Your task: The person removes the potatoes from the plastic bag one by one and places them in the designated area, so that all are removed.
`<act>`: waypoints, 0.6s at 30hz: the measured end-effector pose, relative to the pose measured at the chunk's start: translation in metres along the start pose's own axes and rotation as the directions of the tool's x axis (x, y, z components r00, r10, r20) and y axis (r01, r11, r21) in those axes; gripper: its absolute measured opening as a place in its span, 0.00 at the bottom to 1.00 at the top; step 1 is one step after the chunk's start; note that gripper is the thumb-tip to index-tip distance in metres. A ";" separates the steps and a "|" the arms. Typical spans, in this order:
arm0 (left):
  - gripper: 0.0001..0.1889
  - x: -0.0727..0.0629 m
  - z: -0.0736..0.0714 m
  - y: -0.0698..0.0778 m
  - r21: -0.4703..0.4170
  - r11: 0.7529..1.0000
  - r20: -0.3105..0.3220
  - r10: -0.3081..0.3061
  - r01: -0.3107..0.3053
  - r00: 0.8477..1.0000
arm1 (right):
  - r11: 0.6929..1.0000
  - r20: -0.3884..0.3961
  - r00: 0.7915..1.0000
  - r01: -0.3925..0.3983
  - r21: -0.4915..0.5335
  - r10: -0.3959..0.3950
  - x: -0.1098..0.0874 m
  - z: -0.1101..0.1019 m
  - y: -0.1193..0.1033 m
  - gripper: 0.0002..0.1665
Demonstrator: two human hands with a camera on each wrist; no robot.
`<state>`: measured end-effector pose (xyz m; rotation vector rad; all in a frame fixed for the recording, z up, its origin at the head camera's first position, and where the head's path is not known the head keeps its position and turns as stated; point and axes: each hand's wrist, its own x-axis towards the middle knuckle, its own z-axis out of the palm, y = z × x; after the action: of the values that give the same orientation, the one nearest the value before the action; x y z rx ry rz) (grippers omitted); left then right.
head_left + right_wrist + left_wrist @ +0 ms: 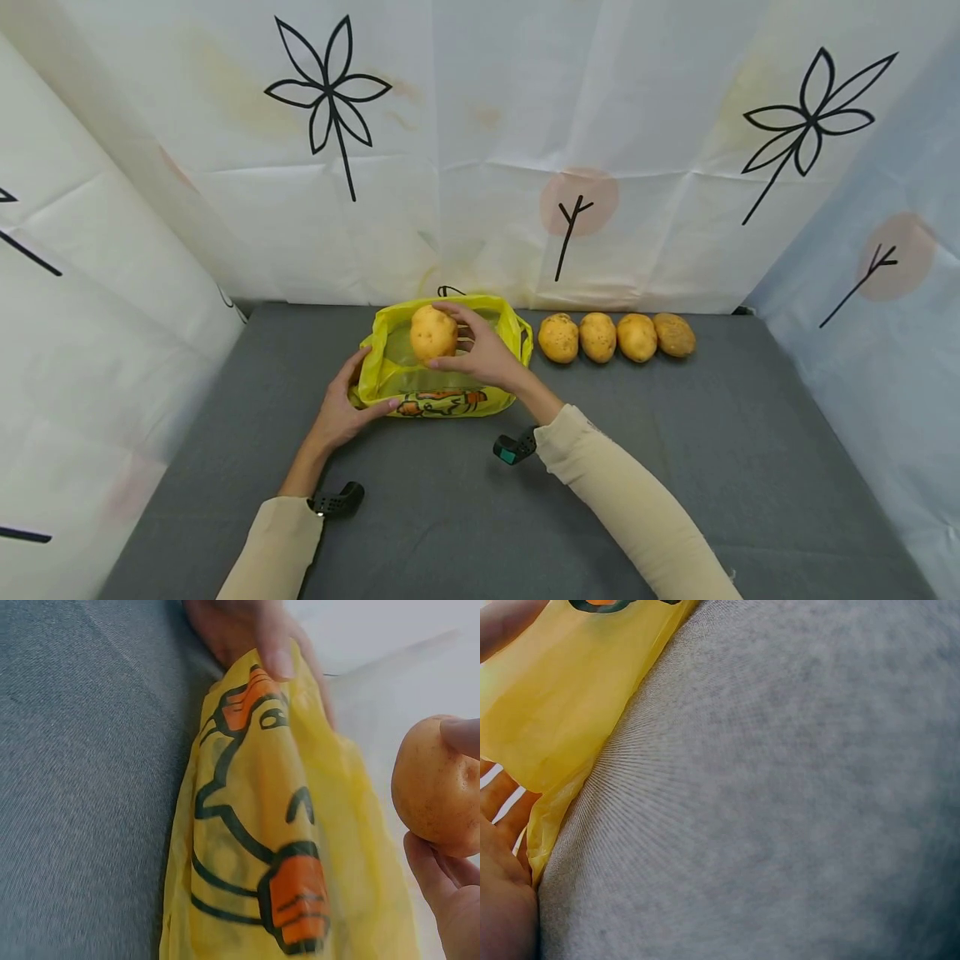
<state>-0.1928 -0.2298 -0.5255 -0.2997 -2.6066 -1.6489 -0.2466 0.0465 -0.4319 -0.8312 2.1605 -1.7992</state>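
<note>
A yellow plastic bag (495, 402) with a printed orange and black drawing lies on the grey table, its mouth spread wide. My right hand (487, 354) grips a potato (432, 335) above the bag's mouth, thumb and fingers on opposite sides of it. The same potato (431, 787) shows at the right edge of the right wrist view. At the bag's left side my left hand (341, 412) holds the bag, with the thumb on the front and the fingers along the outer left side. In the left wrist view, part of that hand (502, 900) is behind the yellow plastic.
Several potatoes (598, 337) stand in a row to the right of the bag, near the table's back edge. White printed cloth (480, 125) rises behind the grey table (450, 517) and on both sides. A dark cord loop (450, 290) shows behind the bag.
</note>
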 end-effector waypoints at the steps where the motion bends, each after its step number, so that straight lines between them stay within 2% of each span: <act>1: 0.52 0.000 0.000 0.000 0.003 1.000 -0.002 0.002 -0.002 1.000 | 1.000 -0.002 1.000 0.008 0.005 -0.008 -0.002 -0.002 -0.001 0.48; 7: 0.53 -0.001 -0.001 0.001 0.015 1.000 -0.009 0.002 -0.002 1.000 | 0.999 -0.014 0.999 0.041 0.036 -0.040 -0.014 -0.015 -0.005 0.48; 18: 0.52 -0.002 -0.001 0.002 0.011 1.000 0.001 0.012 -0.012 1.000 | 0.999 -0.063 0.998 0.020 0.041 -0.017 -0.044 -0.049 -0.004 0.48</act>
<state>-0.1907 -0.2298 -0.5235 -0.3158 -2.6085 -1.6300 -0.2335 0.1113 -0.4249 -0.7987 2.1523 -1.8963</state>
